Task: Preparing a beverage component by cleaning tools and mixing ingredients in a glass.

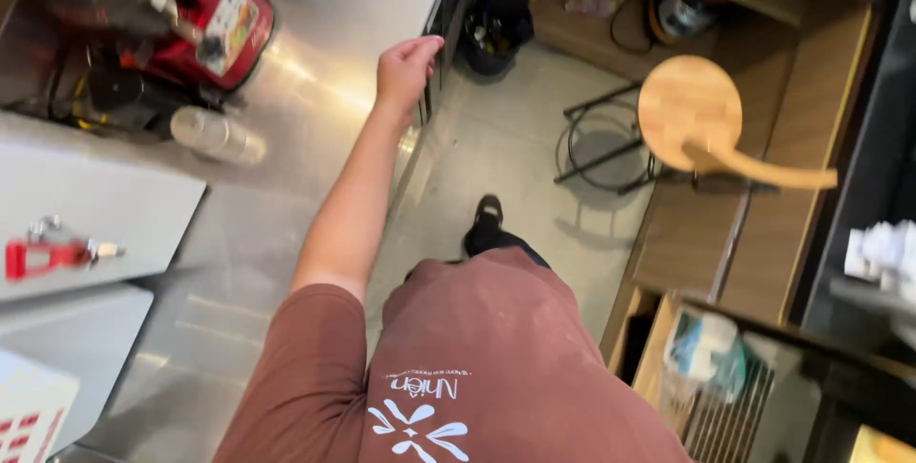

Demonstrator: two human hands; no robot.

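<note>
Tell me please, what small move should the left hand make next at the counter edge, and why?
Probably curl the fingers down and pull. The left hand rests on the front edge of the steel counter, its fingertips at the dark panel below the edge, with no closed grip on it yet. The right hand is out of view.

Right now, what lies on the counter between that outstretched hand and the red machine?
In the head view, only bare shiny steel counter lies between the left hand, curled at the counter's edge, and the red machine. A clear bottle lies nearer, off that line.
</note>
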